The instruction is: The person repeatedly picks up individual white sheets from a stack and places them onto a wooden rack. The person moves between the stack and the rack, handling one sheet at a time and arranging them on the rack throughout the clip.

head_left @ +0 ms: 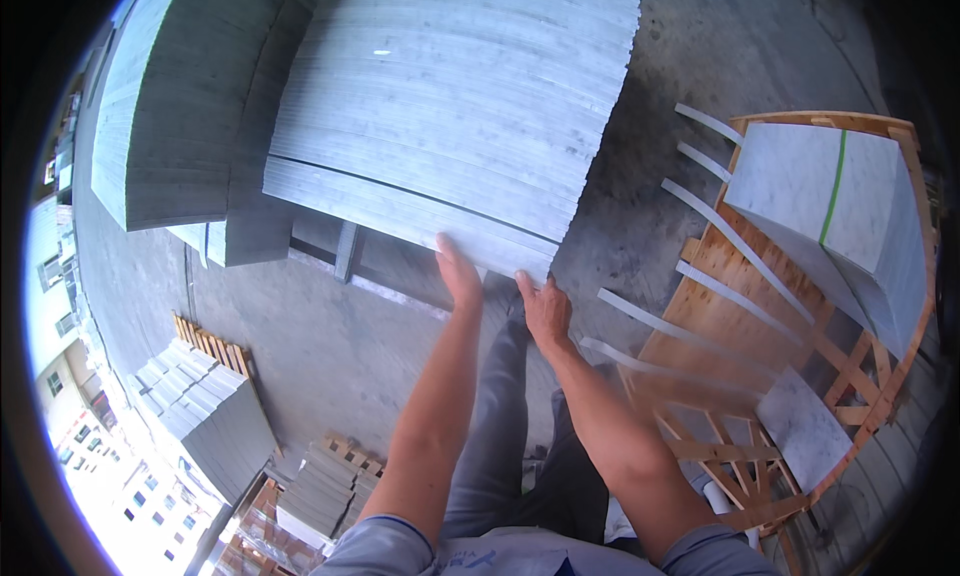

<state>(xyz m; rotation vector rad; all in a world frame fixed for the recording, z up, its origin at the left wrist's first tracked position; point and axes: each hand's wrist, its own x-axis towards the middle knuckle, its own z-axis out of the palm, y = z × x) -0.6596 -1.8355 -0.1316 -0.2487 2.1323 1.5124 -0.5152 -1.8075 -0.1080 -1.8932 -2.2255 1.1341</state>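
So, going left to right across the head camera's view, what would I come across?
Stack of pale slabs at lower left, left hand, right hand, green-strapped stone block.

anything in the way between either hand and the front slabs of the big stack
Nothing visible: the left hand and right hand both meet the near edge of the front slabs. The pale strips lie off to the right, not between.

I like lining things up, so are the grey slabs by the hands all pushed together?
Not all: the front slabs are parted from the slabs behind by a dark gap.
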